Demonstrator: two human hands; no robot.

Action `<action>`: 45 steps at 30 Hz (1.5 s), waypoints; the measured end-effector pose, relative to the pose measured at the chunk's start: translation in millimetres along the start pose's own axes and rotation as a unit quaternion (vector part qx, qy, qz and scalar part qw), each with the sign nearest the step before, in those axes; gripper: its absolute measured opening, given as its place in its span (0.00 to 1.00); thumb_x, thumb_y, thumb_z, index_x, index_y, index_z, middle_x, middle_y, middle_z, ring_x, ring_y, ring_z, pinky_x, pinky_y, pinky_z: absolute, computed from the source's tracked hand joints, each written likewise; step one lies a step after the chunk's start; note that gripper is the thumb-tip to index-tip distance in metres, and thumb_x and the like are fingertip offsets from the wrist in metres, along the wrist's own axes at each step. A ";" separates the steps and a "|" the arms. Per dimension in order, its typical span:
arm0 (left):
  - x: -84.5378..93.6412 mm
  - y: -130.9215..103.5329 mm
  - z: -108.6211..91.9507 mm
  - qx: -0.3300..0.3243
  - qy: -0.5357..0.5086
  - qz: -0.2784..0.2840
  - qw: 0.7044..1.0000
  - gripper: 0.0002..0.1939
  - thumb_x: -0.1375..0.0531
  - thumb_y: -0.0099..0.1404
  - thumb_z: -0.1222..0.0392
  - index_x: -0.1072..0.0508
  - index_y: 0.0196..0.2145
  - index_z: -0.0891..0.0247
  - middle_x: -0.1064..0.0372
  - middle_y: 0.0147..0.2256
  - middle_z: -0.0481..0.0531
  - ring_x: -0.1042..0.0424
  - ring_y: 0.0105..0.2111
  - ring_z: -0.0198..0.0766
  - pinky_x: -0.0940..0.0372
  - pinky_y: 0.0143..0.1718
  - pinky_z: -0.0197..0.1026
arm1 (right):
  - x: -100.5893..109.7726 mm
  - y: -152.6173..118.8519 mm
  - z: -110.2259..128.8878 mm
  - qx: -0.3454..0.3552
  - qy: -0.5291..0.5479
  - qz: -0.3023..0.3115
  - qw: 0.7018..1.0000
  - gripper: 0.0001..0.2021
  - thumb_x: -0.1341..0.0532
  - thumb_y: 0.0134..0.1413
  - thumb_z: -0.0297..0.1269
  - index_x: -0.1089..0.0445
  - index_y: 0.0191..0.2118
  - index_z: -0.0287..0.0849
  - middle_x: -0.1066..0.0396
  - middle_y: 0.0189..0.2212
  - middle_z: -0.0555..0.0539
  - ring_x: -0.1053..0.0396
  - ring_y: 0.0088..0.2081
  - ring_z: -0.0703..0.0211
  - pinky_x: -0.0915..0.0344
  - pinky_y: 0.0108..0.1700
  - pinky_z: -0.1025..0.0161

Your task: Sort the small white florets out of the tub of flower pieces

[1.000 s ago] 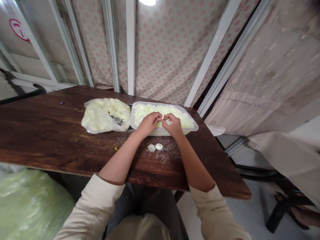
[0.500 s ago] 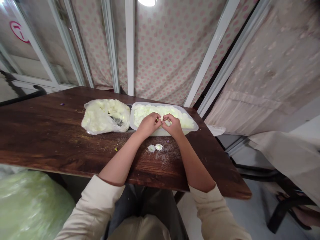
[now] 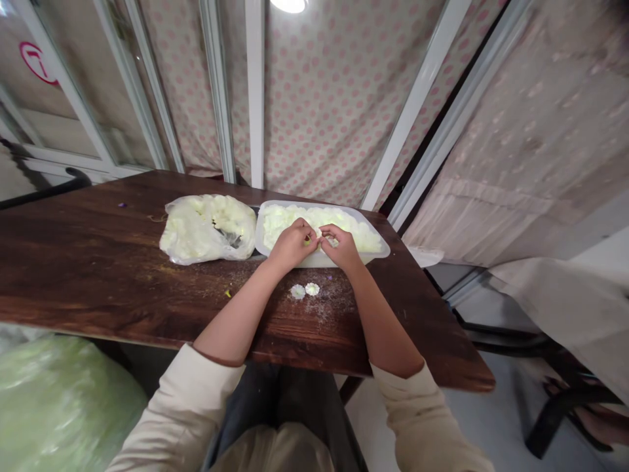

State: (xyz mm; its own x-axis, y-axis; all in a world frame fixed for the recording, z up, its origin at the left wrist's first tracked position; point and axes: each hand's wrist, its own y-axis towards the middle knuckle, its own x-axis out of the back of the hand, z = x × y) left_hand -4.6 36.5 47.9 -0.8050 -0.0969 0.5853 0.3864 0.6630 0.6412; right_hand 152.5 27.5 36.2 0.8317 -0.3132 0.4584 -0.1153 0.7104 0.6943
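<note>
Both hands meet over the near side of a white plastic tub (image 3: 385,252) filled with small pale yellow-white pieces that look like artificial flowers. My left hand (image 3: 295,244) is closed in a pinch, and my right hand (image 3: 340,245) pinches close beside it, fingertips almost touching. Between the fingertips is something small and pale, too small to make out. Just below, on the table, lie two small white, scallop-edged flower pieces (image 3: 312,289) side by side. A clear plastic bag (image 3: 206,229) of similar pale pieces rests left of the tub.
The dark wooden table (image 3: 98,262) has fine glittery debris and a tiny yellow scrap (image 3: 227,294). A large greenish plastic bag (image 3: 63,406) stands at lower left. Glass panels with a dotted curtain (image 3: 324,98) rise behind; a black chair leg (image 3: 545,426) shows at lower right.
Both hands stay over the tub with only slight finger movement. The left fingers have shifted a little at the pinch. The tub, bag and flower pieces have not moved.
</note>
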 end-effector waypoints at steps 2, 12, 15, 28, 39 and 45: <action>-0.3 -0.5 0.3 -0.008 0.002 -0.002 1.000 0.05 0.44 0.58 0.63 0.31 0.27 0.65 0.39 0.32 0.51 0.35 0.31 0.35 0.38 0.36 0.39 | -0.8 0.2 -0.3 -0.003 0.003 -0.003 1.000 0.09 0.44 0.44 0.34 0.31 0.34 0.41 0.30 0.28 0.50 0.32 0.34 0.59 0.35 0.41 0.61; 2.6 -0.8 -1.7 -0.024 -0.027 0.004 0.999 0.05 0.47 0.58 0.65 0.33 0.25 0.65 0.40 0.30 0.50 0.36 0.30 0.34 0.39 0.33 0.38 | -3.1 0.7 -1.4 -0.021 -0.020 -0.012 0.999 0.10 0.45 0.44 0.32 0.30 0.35 0.41 0.29 0.29 0.49 0.31 0.32 0.59 0.35 0.38 0.62; 3.1 -0.4 -2.9 -0.030 -0.035 -0.007 0.999 0.05 0.46 0.56 0.66 0.36 0.23 0.64 0.39 0.30 0.50 0.36 0.31 0.35 0.40 0.33 0.37 | -2.7 1.0 -1.9 -0.026 -0.028 -0.029 0.999 0.11 0.46 0.45 0.33 0.31 0.36 0.42 0.30 0.27 0.49 0.32 0.30 0.60 0.35 0.35 0.63; -0.7 2.2 2.1 0.075 -0.034 -0.108 0.991 0.08 0.46 0.50 0.68 0.43 0.19 0.61 0.31 0.31 0.52 0.31 0.35 0.39 0.38 0.35 0.40 | -3.3 2.3 -1.6 -0.064 -0.048 -0.068 0.994 0.11 0.47 0.50 0.38 0.32 0.35 0.40 0.29 0.27 0.47 0.32 0.30 0.58 0.38 0.33 0.63; 4.3 1.7 -9.5 0.004 -0.072 -0.107 0.992 0.04 0.43 0.52 0.65 0.38 0.23 0.63 0.34 0.30 0.50 0.34 0.33 0.36 0.38 0.32 0.38 | -2.6 5.6 -9.1 -0.104 0.033 -0.237 0.965 0.12 0.48 0.52 0.43 0.36 0.36 0.41 0.32 0.29 0.47 0.33 0.32 0.60 0.36 0.38 0.62; 13.6 -7.1 -38.2 -0.058 -0.161 0.107 0.979 0.08 0.41 0.56 0.58 0.36 0.31 0.63 0.34 0.33 0.49 0.34 0.33 0.34 0.38 0.36 0.37 | 13.7 7.3 -8.4 -0.107 0.075 -0.300 0.945 0.12 0.46 0.51 0.44 0.35 0.37 0.41 0.30 0.32 0.46 0.32 0.35 0.59 0.35 0.42 0.60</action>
State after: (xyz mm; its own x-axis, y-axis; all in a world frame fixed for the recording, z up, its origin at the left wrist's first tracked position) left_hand -1.1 2.1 70.2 -0.7931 0.2865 0.5374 0.5951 0.5523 0.5838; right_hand 167.6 33.7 42.9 0.7818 -0.6188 -0.0767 0.5008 0.5498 0.6685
